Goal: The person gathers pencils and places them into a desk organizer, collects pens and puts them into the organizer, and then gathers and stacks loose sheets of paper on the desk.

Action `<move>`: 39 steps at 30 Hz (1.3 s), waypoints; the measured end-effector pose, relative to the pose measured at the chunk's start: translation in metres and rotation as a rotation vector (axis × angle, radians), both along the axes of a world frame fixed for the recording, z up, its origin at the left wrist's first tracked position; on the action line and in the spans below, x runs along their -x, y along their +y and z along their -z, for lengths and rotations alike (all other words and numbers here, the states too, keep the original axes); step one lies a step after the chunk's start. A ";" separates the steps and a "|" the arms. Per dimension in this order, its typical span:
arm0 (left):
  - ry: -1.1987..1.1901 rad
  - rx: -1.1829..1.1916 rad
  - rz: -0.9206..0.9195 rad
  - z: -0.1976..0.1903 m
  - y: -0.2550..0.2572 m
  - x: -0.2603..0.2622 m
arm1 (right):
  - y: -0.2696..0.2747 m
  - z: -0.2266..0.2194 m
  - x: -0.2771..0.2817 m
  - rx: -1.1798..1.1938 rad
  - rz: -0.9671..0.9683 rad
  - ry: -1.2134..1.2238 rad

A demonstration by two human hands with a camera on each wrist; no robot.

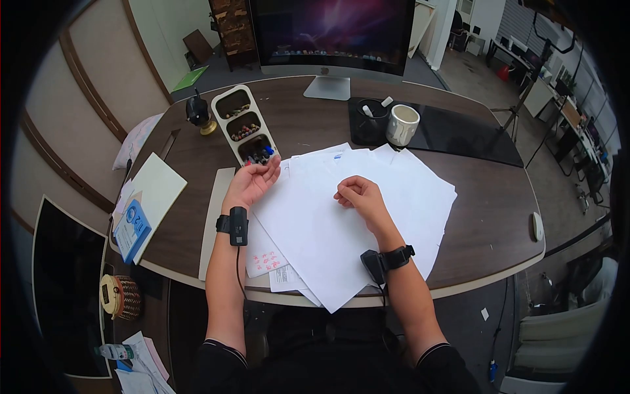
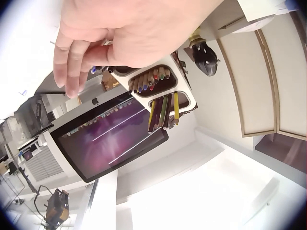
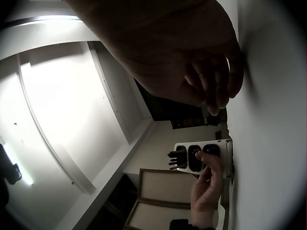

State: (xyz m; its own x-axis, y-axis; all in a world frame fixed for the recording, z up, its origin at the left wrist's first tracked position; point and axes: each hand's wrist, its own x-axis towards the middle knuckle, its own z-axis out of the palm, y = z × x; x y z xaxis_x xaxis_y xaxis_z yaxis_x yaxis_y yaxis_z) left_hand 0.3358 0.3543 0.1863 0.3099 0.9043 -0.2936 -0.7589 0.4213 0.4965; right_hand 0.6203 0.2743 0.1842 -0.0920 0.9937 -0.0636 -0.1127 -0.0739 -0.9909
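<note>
My left hand [image 1: 252,184] is at the near end of a white three-compartment organizer [image 1: 268,134], palm turned up and fingers loosely bent, with nothing in them. Dark and blue-capped pens [image 1: 259,156] stand in the nearest compartment, right by its fingertips. Colored pencils [image 2: 152,80] fill the middle compartment, and more pencils [image 2: 163,112] stick out of the far one. Over the stacked white sheets of paper [image 1: 315,230] hangs my right hand [image 1: 362,200], its fingers relaxed and curled inward, no object showing between them.
Behind the paper stand a black pen cup [image 1: 369,121] and a ceramic mug [image 1: 402,126]. A monitor [image 1: 328,33] is at the back. Books with a blue box [image 1: 133,226] lie at the left edge, a white mouse [image 1: 537,226] at the right. A black ornament [image 1: 197,110] stands beside the organizer.
</note>
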 end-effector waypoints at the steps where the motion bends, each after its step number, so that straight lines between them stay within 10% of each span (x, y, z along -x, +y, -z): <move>1: 0.023 0.009 -0.015 -0.002 -0.002 0.000 | 0.000 0.000 0.000 0.001 -0.001 0.002; 5: -0.010 0.072 0.105 -0.002 -0.014 0.002 | -0.001 -0.001 0.001 0.009 0.005 -0.006; 12: 0.927 -0.332 0.150 -0.010 -0.096 -0.012 | 0.000 0.000 -0.005 -0.071 0.107 -0.173; 24: 1.678 -0.539 0.029 -0.005 -0.160 0.016 | -0.035 -0.040 -0.018 0.016 0.007 -1.297; 31: 1.707 -0.607 -0.010 0.001 -0.173 -0.009 | -0.034 -0.021 -0.010 0.011 -0.133 -1.046; 39: 1.585 -0.616 -0.073 0.003 -0.180 -0.015 | -0.056 -0.012 -0.076 -0.010 0.441 -0.689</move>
State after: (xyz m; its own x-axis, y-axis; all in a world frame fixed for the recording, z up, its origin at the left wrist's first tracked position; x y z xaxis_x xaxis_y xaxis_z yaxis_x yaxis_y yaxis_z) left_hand 0.3508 0.1740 0.1836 0.0356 0.9919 0.1221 0.5964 -0.1191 0.7938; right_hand 0.6965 0.2181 0.1967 0.3643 0.9301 0.0462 0.5049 -0.1556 -0.8490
